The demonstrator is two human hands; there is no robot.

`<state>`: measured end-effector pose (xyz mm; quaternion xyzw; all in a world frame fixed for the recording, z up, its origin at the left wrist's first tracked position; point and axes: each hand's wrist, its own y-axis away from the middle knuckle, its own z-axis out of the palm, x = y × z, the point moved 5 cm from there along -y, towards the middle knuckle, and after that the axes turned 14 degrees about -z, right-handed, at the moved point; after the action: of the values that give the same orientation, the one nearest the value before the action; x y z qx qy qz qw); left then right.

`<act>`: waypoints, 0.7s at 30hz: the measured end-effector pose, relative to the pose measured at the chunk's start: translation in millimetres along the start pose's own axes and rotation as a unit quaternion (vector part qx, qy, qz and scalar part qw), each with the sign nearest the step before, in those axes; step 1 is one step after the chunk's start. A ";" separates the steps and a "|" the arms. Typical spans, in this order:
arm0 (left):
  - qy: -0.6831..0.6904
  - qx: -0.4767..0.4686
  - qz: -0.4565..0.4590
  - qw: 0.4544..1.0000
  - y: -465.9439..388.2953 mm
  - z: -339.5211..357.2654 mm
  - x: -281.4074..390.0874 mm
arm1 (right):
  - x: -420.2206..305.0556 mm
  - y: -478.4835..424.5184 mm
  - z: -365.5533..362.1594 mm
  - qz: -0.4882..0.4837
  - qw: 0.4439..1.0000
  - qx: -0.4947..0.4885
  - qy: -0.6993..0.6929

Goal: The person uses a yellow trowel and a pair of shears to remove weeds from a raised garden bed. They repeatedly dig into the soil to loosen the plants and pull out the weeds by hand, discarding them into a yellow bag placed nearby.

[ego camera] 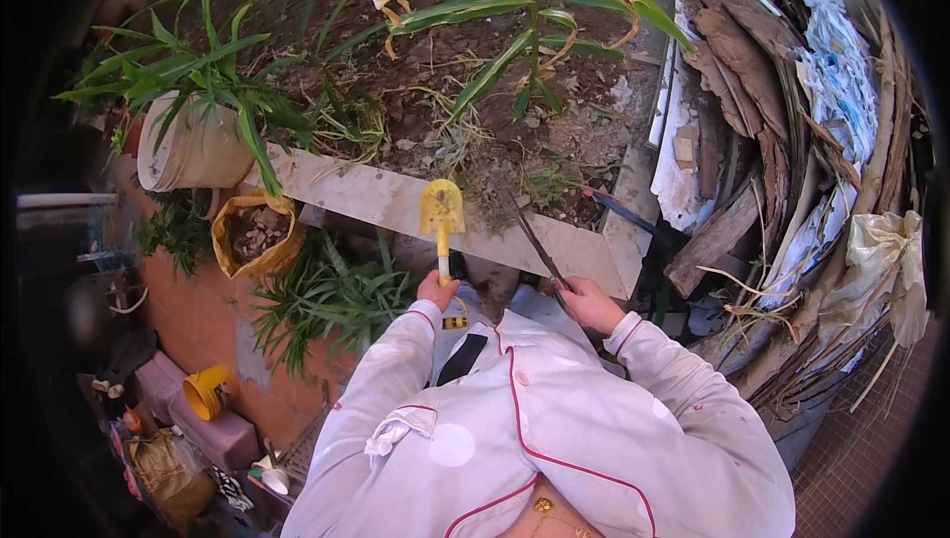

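My left hand [438, 291] grips the handle of a small yellow hand shovel [442, 210], its soil-marked blade pointing away from me over the pale stone border [356, 188]. In my right hand [591, 305] is a thin dark rod or blade [536, 239]; its exact kind I cannot tell. Its far tip reaches over the edge of the raised soil bed [475, 167]. Wilted weeds and dry stems [456, 141] lie on the soil beyond both tools. A tall plant with striped leaves [534, 18] grows farther back in the bed.
Stacked bark and boards [749, 85] with torn plastic rise on the right. To the left stand a potted plant in a whitish bucket [194, 143], a yellow sack of soil clods [223, 245] and spiky green plants [334, 300]. A yellow bucket [208, 392] lies on a pinkish ledge.
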<state>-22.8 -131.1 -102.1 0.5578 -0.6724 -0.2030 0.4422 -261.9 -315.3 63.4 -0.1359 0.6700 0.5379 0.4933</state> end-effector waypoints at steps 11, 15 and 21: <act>-0.004 -0.006 0.014 1.000 8.0 -8.4 1.4 | 15.2 -28.0 25.8 0.063 0.968 0.043 -0.239; -0.006 0.004 0.026 1.000 -2.6 -4.3 -4.7 | 14.2 -29.8 23.5 0.060 0.940 0.019 -0.336; -0.030 0.030 0.055 0.998 -0.3 -8.8 5.3 | 2.0 4.1 25.4 0.059 0.957 0.004 -0.286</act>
<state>-15.4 -134.2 -95.8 0.5265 -0.7208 -0.1747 0.4156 -252.8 -291.3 65.9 0.0651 0.5101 0.5796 0.6321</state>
